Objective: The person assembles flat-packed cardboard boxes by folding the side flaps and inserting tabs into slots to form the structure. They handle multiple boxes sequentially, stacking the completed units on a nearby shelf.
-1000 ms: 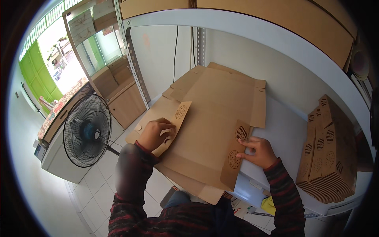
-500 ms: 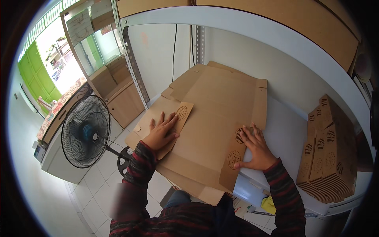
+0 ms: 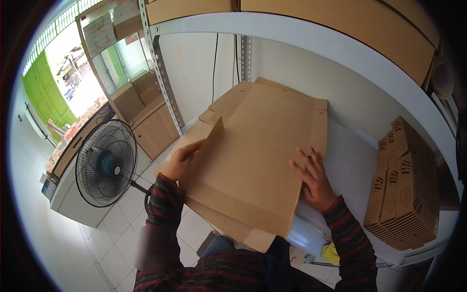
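Note:
A flat, unfolded brown cardboard box (image 3: 253, 141) lies on top of other cardboard sheets in front of me. Along its left side a narrow flap (image 3: 211, 138) stands up from the panel. My left hand (image 3: 182, 159) is against the outer face of that flap, its fingers extended and partly hidden behind it. By the box's right edge is my right hand (image 3: 315, 181), open, with fingers spread and pointing away from me. The right side flap is turned up and seen nearly edge-on, so its printed face is hidden.
To the right, a stack of folded printed boxes (image 3: 401, 190) rests on the white shelf (image 3: 348, 165). A metal shelf beam (image 3: 292, 24) crosses above with boxes over it. A standing fan (image 3: 107, 163) is at the left. Yellow cloth (image 3: 331, 253) sits below the shelf edge.
Both printed side flaps, flat under my hands before, have been turned up. My left hand moved outward behind the left flap; my right hand lifted to the right edge.

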